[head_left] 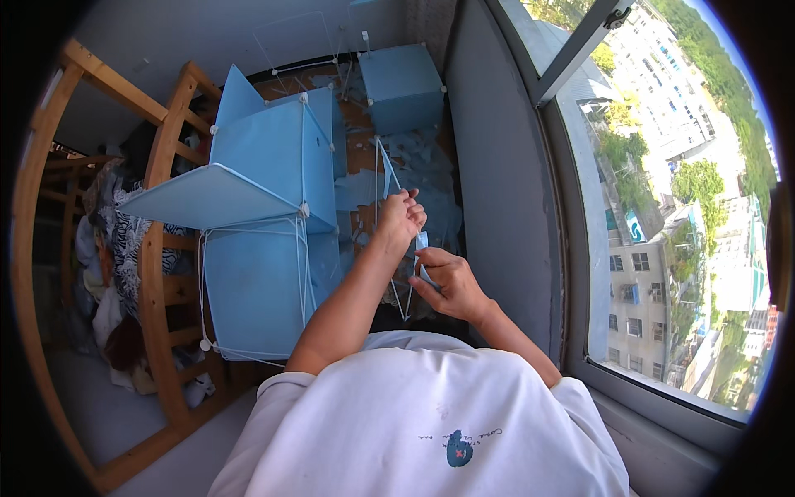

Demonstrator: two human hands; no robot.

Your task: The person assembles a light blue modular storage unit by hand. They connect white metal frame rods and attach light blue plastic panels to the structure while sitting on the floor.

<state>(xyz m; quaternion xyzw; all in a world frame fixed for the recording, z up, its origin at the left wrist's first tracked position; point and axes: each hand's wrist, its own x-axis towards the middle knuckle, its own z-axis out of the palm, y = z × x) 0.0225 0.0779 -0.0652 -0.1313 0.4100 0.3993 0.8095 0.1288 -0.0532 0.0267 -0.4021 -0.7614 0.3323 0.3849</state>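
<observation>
My left hand is closed around a thin white wire frame, seen almost edge-on, in front of my body. A scrap of blue plastic sheet still clings to the frame's far end. Just below and to the right, my right hand pinches a light blue strip of the sheet between thumb and fingers. The strip lies close to the frame; where the two meet is hidden by my hands. Below them, the frame's near corner comes to a point.
Left of my arms stand blue cube shelves with white connectors and swung-out panels. A blue cube sits farther back. Torn plastic pieces litter the floor. A wooden bunk frame is at left, a window at right.
</observation>
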